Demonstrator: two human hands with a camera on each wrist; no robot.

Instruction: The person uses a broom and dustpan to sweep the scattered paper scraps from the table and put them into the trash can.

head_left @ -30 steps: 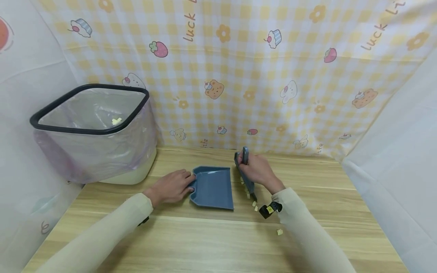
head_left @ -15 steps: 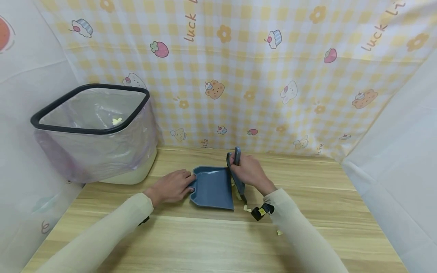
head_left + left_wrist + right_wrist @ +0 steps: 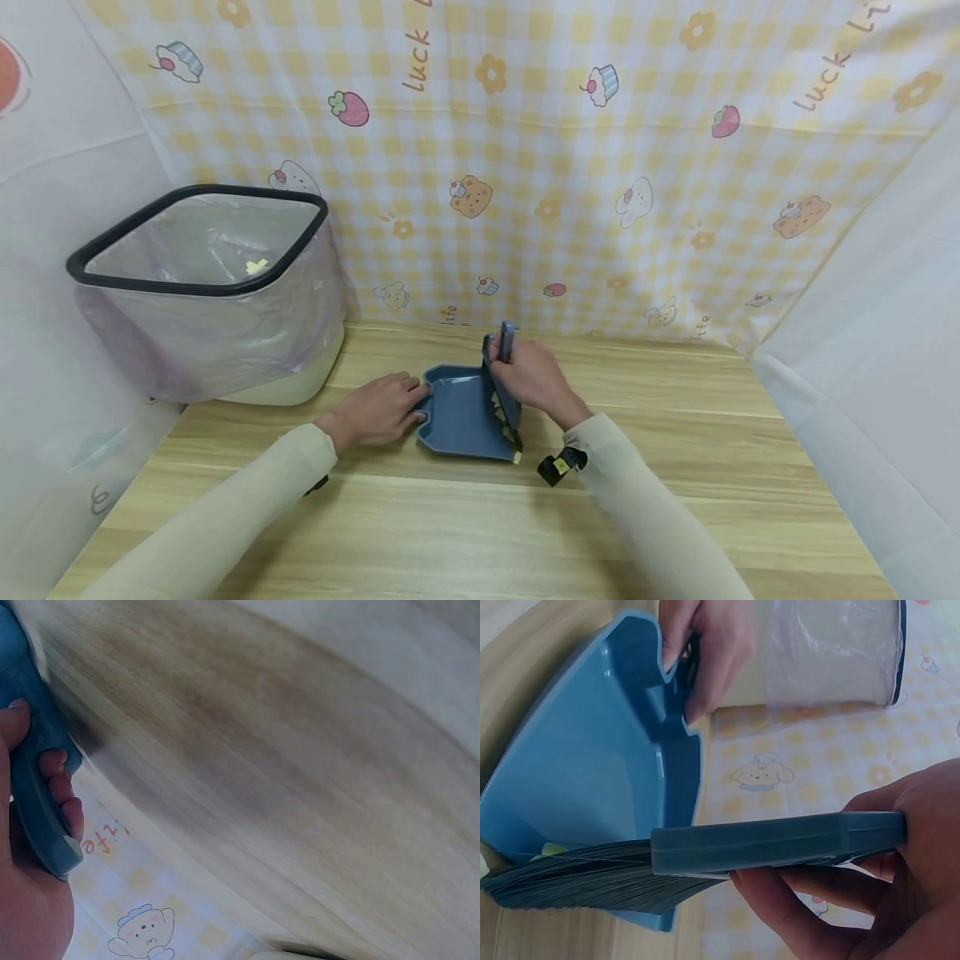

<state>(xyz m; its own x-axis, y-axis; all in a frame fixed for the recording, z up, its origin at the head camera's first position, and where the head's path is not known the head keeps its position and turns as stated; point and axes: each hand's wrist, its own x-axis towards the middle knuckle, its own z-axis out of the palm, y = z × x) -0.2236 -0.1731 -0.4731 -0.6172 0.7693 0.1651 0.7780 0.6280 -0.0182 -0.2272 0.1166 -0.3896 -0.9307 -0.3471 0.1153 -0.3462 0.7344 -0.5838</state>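
Observation:
A blue dustpan (image 3: 461, 417) lies flat on the wooden table, its mouth facing right. My left hand (image 3: 381, 408) grips its handle, and in the left wrist view the fingers curl round that handle (image 3: 45, 802). In my right hand (image 3: 531, 375) is a small blue hand brush (image 3: 507, 404), its dark bristles (image 3: 592, 877) over the dustpan's front lip. Several small pale yellow pieces (image 3: 501, 414) sit along the bristles inside the lip. One more piece (image 3: 517, 457) is at the dustpan's near front corner.
A bin with a black rim (image 3: 195, 289) and a clear liner stands at the back left; a pale yellow piece (image 3: 257, 267) shows inside it. A checked cloth (image 3: 525, 167) hangs behind the wooden table (image 3: 420, 533).
My right hand has moved left with the brush, from beside the dustpan to over its lip, and the yellow pieces have shifted left with it. The left hand and dustpan stay put.

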